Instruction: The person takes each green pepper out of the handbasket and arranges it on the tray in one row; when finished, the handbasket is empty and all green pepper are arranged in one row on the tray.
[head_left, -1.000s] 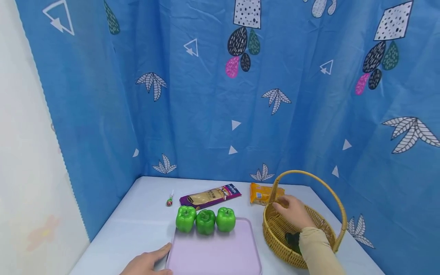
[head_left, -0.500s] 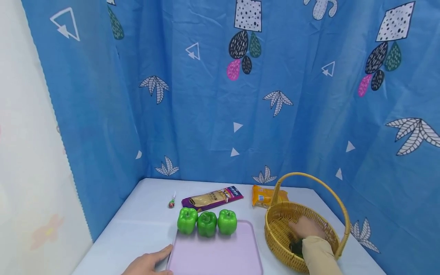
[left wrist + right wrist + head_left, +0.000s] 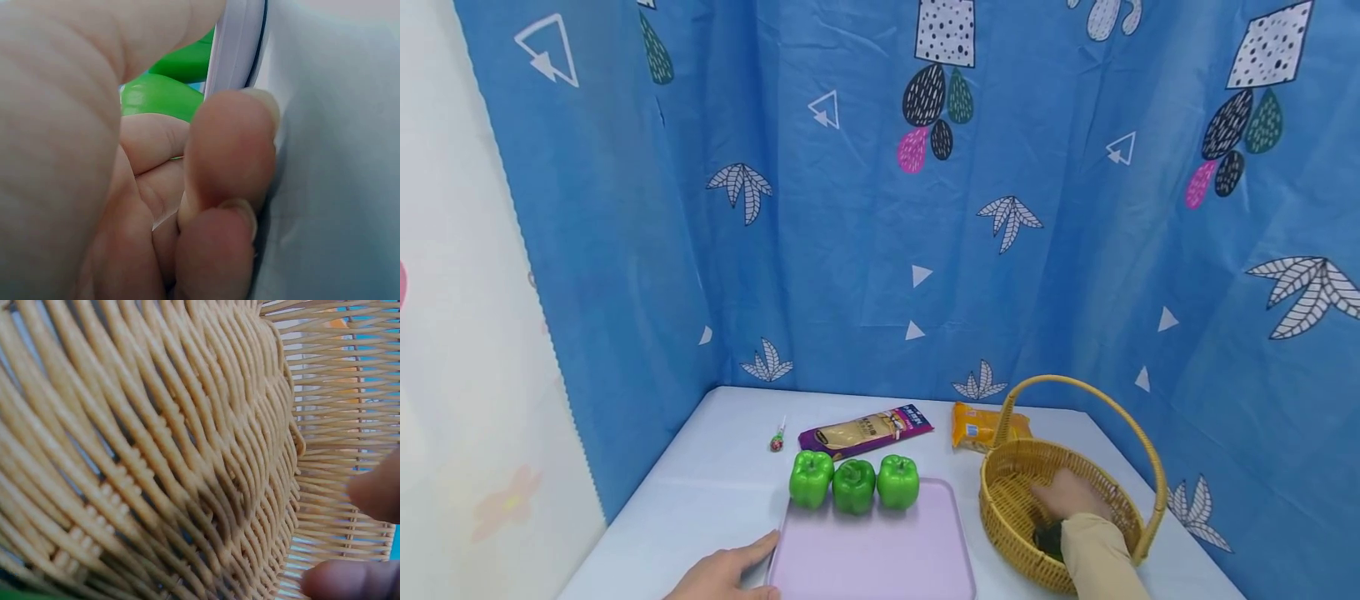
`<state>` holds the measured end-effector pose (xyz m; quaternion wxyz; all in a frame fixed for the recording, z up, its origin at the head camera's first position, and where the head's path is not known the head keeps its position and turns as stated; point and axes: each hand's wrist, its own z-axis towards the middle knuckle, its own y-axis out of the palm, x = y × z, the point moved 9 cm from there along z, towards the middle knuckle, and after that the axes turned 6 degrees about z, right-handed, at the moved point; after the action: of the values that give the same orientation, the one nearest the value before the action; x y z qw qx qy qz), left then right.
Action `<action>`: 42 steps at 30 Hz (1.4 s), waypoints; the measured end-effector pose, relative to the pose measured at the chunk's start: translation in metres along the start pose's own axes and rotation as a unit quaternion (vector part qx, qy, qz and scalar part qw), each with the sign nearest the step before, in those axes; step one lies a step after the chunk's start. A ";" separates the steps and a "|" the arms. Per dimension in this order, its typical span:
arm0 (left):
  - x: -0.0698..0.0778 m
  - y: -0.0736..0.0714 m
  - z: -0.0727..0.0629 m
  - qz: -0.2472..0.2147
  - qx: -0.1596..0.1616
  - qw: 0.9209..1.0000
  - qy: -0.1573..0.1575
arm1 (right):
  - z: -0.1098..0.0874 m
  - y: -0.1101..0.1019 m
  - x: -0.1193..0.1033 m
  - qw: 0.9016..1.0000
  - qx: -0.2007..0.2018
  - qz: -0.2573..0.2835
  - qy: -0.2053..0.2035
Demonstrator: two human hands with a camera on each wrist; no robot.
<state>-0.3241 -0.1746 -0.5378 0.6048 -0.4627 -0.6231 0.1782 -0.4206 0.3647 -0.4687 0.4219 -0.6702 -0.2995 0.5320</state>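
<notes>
My right hand (image 3: 1071,493) is down inside the yellow wicker basket (image 3: 1009,500) at the right. In the right wrist view two fingertips (image 3: 340,579) stand apart over the woven wall, with nothing visible between them. Beneath the wrist lies a dark green thing (image 3: 1048,538), half hidden by the sleeve. My left hand (image 3: 722,573) rests on the table, its fingertips touching the left edge of a pale lilac tray (image 3: 880,554). Three green bell peppers (image 3: 811,480) stand in a row along the tray's far edge; the middle one (image 3: 853,487) is darker.
Behind the tray lies a purple pasta packet (image 3: 865,432). A lollipop (image 3: 778,438) is at the back left. An orange snack packet (image 3: 973,425) sits behind the basket, whose tall handle (image 3: 1101,393) arches over it. Blue curtain surrounds the white table (image 3: 700,475).
My right hand has gone from above the basket's far left rim down and right into the basket, then stayed there. The left hand and the peppers keep their places.
</notes>
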 end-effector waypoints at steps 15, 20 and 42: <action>0.001 -0.001 0.001 0.008 0.001 1.000 0.008 | 0.009 -0.008 -0.021 0.980 0.089 0.135 -0.118; 0.001 -0.001 0.000 0.010 0.002 1.000 0.010 | 0.012 0.002 -0.020 0.987 0.028 0.115 -0.104; -0.001 0.001 0.002 0.002 0.001 1.000 -0.020 | 0.013 0.002 -0.023 0.981 0.022 0.167 -0.095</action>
<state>-0.3260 -0.1740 -0.5392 0.5919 -0.4600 -0.6342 0.1893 -0.4391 0.3475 -0.4604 0.3113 -0.6476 -0.2109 0.6627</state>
